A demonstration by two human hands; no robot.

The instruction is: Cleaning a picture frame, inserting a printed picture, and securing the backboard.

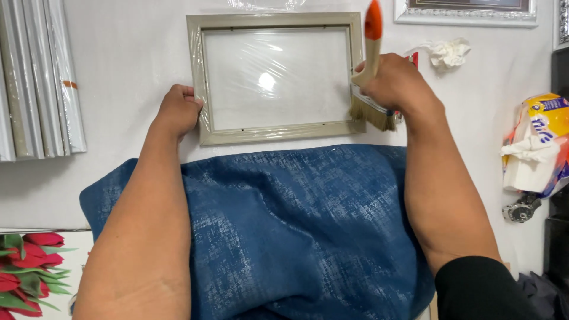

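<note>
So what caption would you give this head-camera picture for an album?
Left hand steadies a plastic-wrapped beige picture frame while the right hand holds a paintbrush at its edge.

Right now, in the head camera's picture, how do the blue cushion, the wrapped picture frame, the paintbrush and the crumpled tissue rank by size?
1. Blue cushion, though it lies nearest the camera.
2. Wrapped picture frame.
3. Paintbrush, held in the right hand.
4. Crumpled tissue, clearly shorter than the brush.

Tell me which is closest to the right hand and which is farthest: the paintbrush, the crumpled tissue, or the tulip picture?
1. The paintbrush: held in the right hand, at the picture frame's right edge.
2. The crumpled tissue: just up and to the right of that hand, on the white table.
3. The tulip picture: far off in the bottom-left corner.
</note>
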